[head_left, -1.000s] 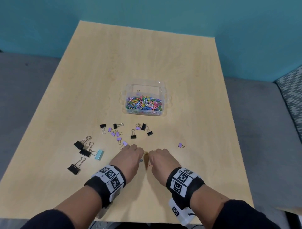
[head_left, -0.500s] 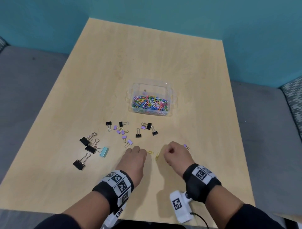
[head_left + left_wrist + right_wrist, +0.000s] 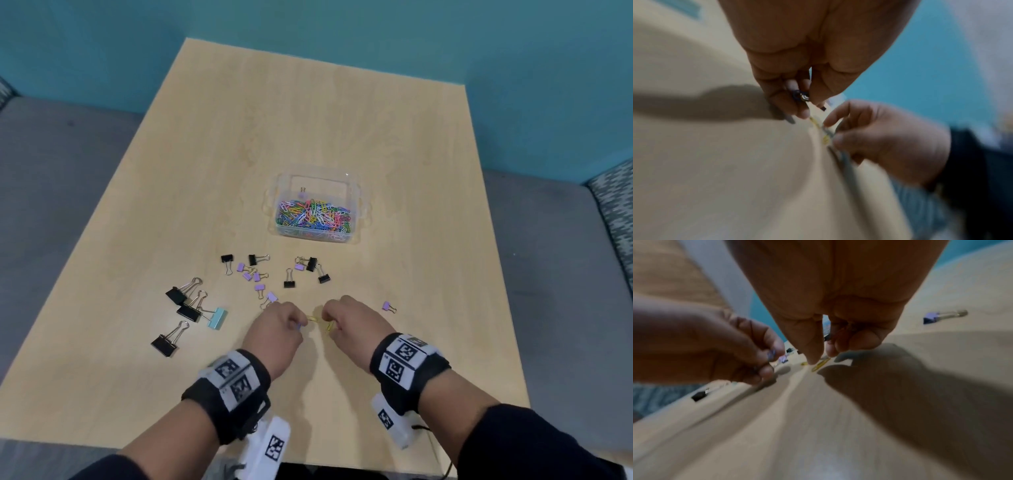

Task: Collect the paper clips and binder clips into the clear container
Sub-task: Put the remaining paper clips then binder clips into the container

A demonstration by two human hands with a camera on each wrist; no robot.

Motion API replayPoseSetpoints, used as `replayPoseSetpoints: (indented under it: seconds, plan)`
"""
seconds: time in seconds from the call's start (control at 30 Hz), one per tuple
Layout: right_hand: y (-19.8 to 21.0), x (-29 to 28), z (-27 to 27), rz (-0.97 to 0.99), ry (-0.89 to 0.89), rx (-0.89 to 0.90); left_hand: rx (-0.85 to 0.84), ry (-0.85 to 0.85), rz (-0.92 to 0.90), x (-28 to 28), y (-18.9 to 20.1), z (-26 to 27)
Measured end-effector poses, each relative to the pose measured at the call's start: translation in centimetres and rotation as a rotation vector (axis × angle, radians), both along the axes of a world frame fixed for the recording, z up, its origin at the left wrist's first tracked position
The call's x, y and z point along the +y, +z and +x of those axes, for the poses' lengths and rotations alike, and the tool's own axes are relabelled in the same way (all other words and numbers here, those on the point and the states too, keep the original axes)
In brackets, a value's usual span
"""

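The clear container (image 3: 356, 192) sits mid-table, full of coloured paper clips (image 3: 313, 216). Nearer me, two yellow paper clips (image 3: 312, 318) lie on the wood between my hands. My left hand (image 3: 297, 323) has its fingers curled round a few small clips (image 3: 801, 95), blue and white, and one fingertip (image 3: 804, 113) touches a yellow clip (image 3: 814, 121). My right hand (image 3: 331, 321) pinches the other yellow paper clip (image 3: 821, 364) against the table with thumb and fingers (image 3: 812, 359). Both wrist views are blurred.
Several binder clips lie loose on the table (image 3: 342, 109): big black ones (image 3: 176, 295) and a light blue one (image 3: 218, 318) at the left, small black and purple ones (image 3: 257, 275) in front of the container, one purple clip (image 3: 387, 306) right of my right hand.
My right hand has come back left from beside the lone purple binder clip and now meets my left hand over the yellow paper clips. The left hand has barely moved.
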State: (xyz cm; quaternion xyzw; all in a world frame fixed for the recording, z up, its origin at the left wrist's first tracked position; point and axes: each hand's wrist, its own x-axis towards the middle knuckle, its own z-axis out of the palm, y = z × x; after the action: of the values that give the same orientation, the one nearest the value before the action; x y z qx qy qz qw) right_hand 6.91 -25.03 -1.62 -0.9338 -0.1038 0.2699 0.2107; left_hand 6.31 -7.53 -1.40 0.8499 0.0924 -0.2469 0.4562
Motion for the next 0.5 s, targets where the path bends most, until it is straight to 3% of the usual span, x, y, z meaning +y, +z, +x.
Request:
replayPoseSetpoints:
  seconds: [0.1, 0.2, 0.33, 0.5]
  plan:
    - [0.2, 0.1, 0.4, -0.062, 0.048, 0.004, 0.237, 0.336, -0.391, -0.2, 0.7, 1.0]
    - [0.5, 0.1, 0.4, -0.074, 0.023, 0.030, 0.276, 0.356, -0.459, -0.7, 0.9, 1.6]
    - [0.3, 0.4, -0.2, -0.058, 0.028, 0.019, 0.170, 0.186, -0.232, -1.3, 0.1, 2.4]
    - [-0.9, 0.1, -1.3, -0.022, 0.003, 0.016, -0.105, -0.415, 0.356, -1.7, -0.3, 2.7]
